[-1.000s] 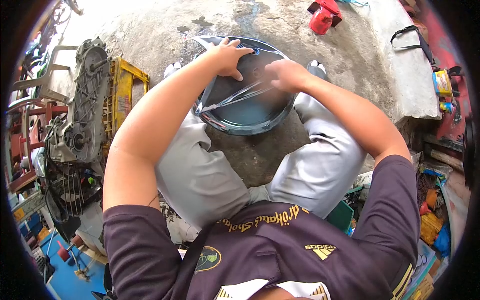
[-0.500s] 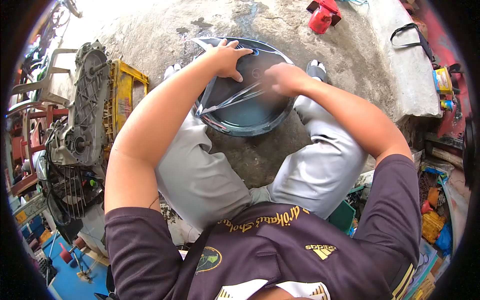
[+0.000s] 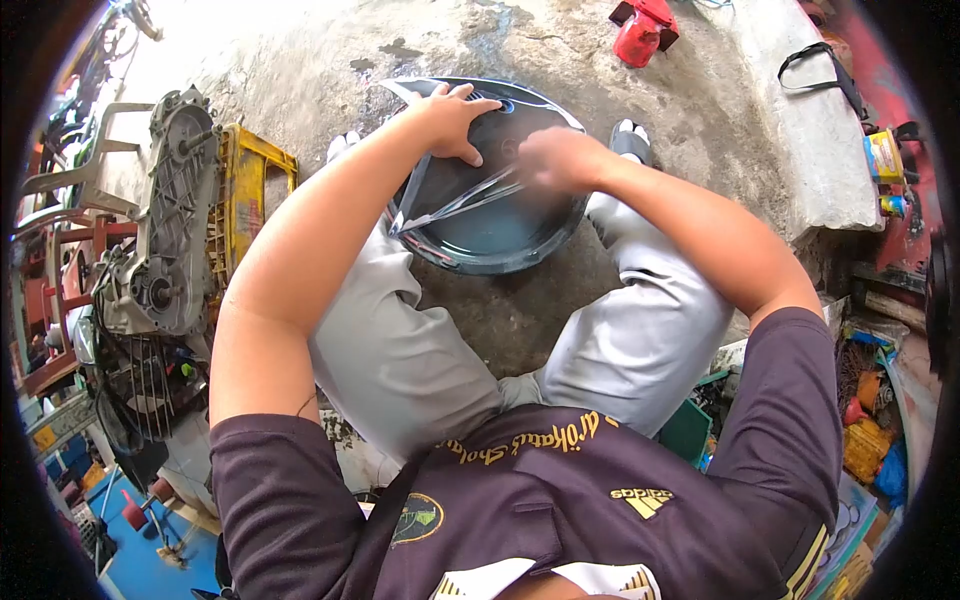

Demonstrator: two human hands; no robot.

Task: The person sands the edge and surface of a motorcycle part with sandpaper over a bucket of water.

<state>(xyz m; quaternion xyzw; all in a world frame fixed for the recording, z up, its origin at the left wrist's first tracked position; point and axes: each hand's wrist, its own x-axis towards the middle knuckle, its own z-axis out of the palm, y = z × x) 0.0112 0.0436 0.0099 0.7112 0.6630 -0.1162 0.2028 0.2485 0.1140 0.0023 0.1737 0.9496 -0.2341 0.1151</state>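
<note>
A dark, glossy curved panel [image 3: 445, 185] with silver-white edges lies across a round black basin [image 3: 485, 266] between my feet. It looks like a motorcycle body panel, though its exact kind is unclear. My left hand [image 3: 447, 120] rests on the panel's upper part, with fingers spread and thumb apart. Over the panel's right side is my right hand [image 3: 568, 160], its fingers smeared by motion. Whether anything is in that hand cannot be made out. The front part of the basin shows what looks like water below the panel.
To the left stand a grey metal engine casing [image 3: 165, 210] and a yellow crate [image 3: 240, 190]. A red object [image 3: 642, 35] sits on the concrete floor ahead. At the right, a black strap [image 3: 825, 80] lies on a concrete ledge [image 3: 830, 180], near small yellow-and-blue cans [image 3: 884, 160].
My right hand has shifted slightly left over the panel and stays blurred. My left hand and the panel keep nearly the same place.
</note>
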